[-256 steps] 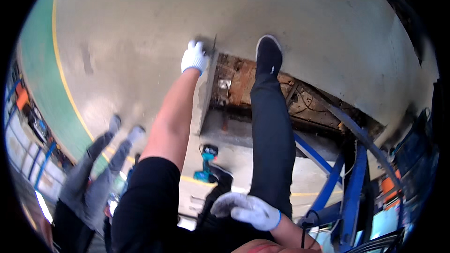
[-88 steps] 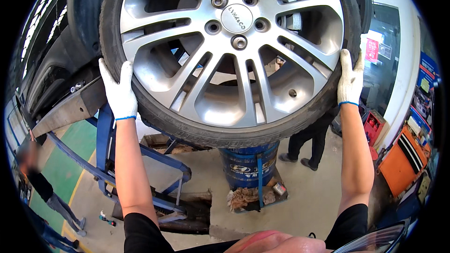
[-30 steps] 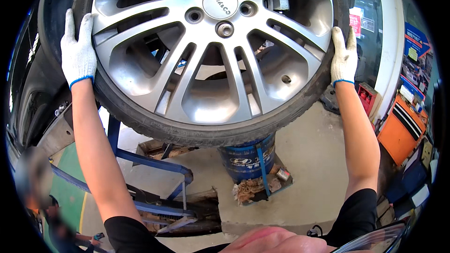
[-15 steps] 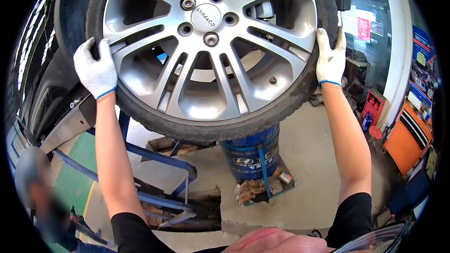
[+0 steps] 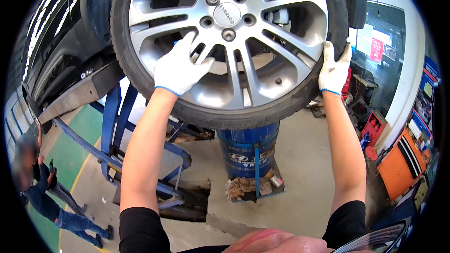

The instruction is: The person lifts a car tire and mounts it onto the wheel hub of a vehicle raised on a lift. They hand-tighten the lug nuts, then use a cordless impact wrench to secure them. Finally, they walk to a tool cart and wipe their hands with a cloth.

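We have the wheel (image 5: 228,26) upright before us, high in the view, its top cut off by the upper edge. It stands at the dark wheel arch (image 5: 96,11) of the car (image 5: 70,54); whether it is seated on the hub, we cannot tell. Five bolt holes (image 5: 206,21) ring its hub cap (image 5: 227,15).

Our left grip (image 5: 180,68), gloved in white, is spread, the thumb well apart from the fingers, in front of the spokes (image 5: 251,79); we cannot tell how firmly it touches. Our right grip (image 5: 335,70), gloved too, stands wide at the right edge of the tyre (image 5: 234,119), thumb at the near face and fingers round the outer side.

Below the tyre, on the floor (image 5: 304,168), we see a blue drum (image 5: 246,154) with rags (image 5: 241,187) and a small can (image 5: 276,180) at its foot. Left of it are a blue frame (image 5: 110,124) and a floor pit (image 5: 194,199). To our right are a red box (image 5: 373,126) and an orange panel (image 5: 403,164). Two people (image 5: 40,201) stand at lower left.
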`<control>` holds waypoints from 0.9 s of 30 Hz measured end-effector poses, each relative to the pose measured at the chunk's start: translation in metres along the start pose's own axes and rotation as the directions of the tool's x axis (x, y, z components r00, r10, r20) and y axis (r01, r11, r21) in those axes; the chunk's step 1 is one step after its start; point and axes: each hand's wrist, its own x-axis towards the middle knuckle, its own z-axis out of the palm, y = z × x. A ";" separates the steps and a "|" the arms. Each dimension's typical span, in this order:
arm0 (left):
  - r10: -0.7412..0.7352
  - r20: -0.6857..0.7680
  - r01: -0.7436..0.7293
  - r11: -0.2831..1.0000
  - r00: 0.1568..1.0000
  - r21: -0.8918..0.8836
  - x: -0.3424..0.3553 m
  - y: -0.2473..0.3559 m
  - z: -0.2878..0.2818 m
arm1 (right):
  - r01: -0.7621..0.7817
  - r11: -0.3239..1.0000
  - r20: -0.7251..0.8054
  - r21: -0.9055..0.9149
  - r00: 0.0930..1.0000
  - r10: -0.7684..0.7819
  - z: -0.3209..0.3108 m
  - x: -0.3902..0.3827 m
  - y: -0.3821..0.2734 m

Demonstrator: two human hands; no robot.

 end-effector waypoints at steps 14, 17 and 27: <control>-0.176 0.186 0.170 0.984 0.967 0.046 0.001 -0.003 -0.004 | 0.719 0.683 0.648 -0.128 0.582 -0.491 0.086 -0.072 -0.176; -0.131 0.158 0.127 0.991 0.979 0.033 0.001 -0.009 -0.003 | 0.733 0.652 0.647 -0.193 0.595 -0.478 0.102 -0.070 -0.180; -0.091 0.102 0.095 0.995 0.991 -0.039 -0.003 -0.026 0.002 | 0.827 0.384 0.803 -0.410 0.527 -0.279 0.125 -0.075 -0.218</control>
